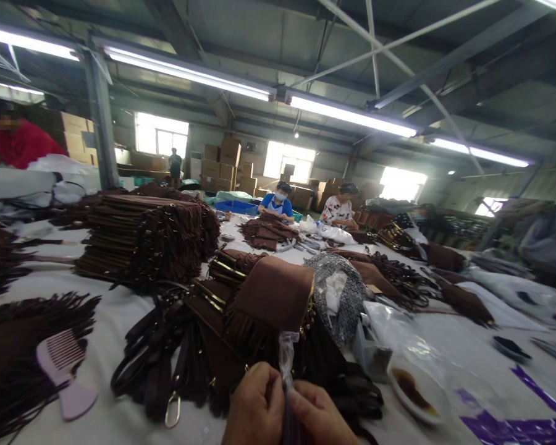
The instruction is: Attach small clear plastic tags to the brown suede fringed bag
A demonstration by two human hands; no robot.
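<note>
At the bottom centre my left hand [254, 405] and my right hand [322, 414] are side by side, fingers closed. Both pinch a narrow strip of clear plastic wrap [286, 355], whose crumpled end sticks up between them. Under my fingers, a dark strap [291, 426] runs along the strip; I cannot tell whether the plastic goes all round it. Just beyond lies a brown fringed bag [278, 290] on a pile of similar bags with gold-coloured edges. Dark straps [155, 358] with a metal clip [173, 410] are heaped to the left.
A lilac comb [65, 377] rests at left on brown fringe. Behind it stands a tall stack of fringed bags [143, 238]. To the right are a white dish [438, 402] with brown liquid, a grey sequinned cloth [315, 284] and purple-edged plastic. Several people work farther back.
</note>
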